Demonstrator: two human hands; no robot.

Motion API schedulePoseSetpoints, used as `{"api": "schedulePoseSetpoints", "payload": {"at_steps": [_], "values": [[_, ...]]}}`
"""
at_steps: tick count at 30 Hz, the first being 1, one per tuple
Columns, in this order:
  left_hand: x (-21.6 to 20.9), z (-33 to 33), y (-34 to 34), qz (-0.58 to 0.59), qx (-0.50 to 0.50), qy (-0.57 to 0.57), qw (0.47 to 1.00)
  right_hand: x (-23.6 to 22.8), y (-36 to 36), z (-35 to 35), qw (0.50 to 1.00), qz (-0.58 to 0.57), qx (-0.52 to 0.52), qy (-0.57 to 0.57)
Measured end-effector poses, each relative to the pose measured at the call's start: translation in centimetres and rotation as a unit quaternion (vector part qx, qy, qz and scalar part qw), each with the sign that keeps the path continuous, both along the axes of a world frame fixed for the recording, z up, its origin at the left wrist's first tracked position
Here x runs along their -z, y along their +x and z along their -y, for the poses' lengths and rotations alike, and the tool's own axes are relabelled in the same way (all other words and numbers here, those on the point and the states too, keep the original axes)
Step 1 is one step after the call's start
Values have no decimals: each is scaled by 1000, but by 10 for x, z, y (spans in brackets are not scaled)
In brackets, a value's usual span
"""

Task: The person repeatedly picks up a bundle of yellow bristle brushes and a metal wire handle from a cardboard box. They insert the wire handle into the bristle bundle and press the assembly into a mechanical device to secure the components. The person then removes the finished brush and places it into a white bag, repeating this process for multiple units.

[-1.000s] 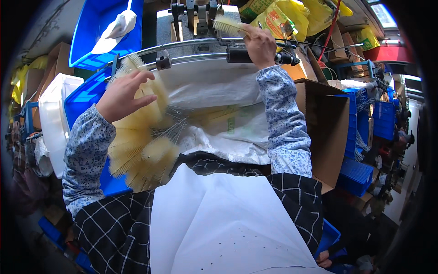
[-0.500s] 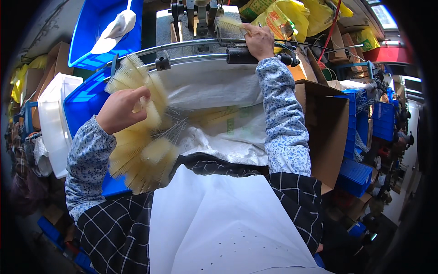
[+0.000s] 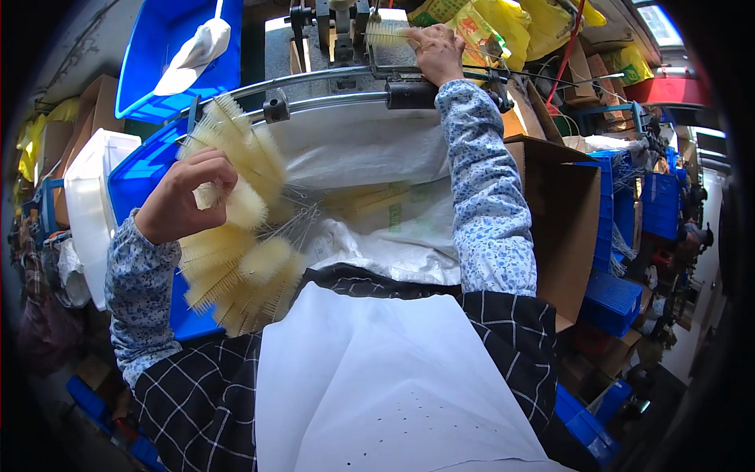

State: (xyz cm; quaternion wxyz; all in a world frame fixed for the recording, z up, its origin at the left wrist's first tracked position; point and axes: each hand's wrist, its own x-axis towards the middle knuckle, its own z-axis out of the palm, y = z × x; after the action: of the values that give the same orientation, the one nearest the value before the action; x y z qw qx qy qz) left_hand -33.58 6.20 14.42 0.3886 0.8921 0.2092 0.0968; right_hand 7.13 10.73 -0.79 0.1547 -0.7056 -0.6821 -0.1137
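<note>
My right hand (image 3: pixel 437 53) is at the machine (image 3: pixel 344 35) at the top of the view, its fingers closed at the right end of a pale-bristled wire brush (image 3: pixel 385 33). My left hand (image 3: pixel 187 197) hovers over a pile of cream-coloured wire brushes (image 3: pixel 263 287) on the left. Its thumb and forefinger are pressed together in a ring; whatever they pinch, if anything, cannot be made out. Bristles show through that ring. The pile's twisted wire stems (image 3: pixel 303 220) with looped ends point right, toward a white woven sack (image 3: pixel 366 248).
Curved metal rails (image 3: pixel 330 101) with a black roller (image 3: pixel 411 95) cross in front of the machine. Blue bins (image 3: pixel 145 75) and a white tub (image 3: pixel 90 197) stand left. An open cardboard box (image 3: pixel 558 220) is at right. Yellow bags (image 3: pixel 543 27) lie behind.
My left hand has shifted left and slightly down, away from the pile's middle. My right hand has moved slightly up and left with the brush.
</note>
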Motion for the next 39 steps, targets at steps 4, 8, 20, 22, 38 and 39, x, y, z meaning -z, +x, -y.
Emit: {"api": "schedulePoseSetpoints", "payload": {"at_steps": [4, 8, 20, 22, 38, 39], "values": [[-27, -5, -2, 56, -18, -1, 998, 17, 7, -15, 998, 60, 4, -34], [-34, -7, -17, 95, -65, 7, 993, 14, 17, -2, 998, 48, 29, 39], [-42, -1, -4, 107, -74, -15, 991, 6, 15, 25, 989, -116, 94, 15], [-45, 1, -6, 111, -81, -4, 991, 8, 9, 22, 989, -120, 87, 18], [-51, 2, -8, 126, -89, -17, 988, -5, -80, 4, 989, -118, 93, 12], [-53, 2, -5, 127, -86, -38, 988, -12, -90, 3, 989, -112, 92, -16]]}}
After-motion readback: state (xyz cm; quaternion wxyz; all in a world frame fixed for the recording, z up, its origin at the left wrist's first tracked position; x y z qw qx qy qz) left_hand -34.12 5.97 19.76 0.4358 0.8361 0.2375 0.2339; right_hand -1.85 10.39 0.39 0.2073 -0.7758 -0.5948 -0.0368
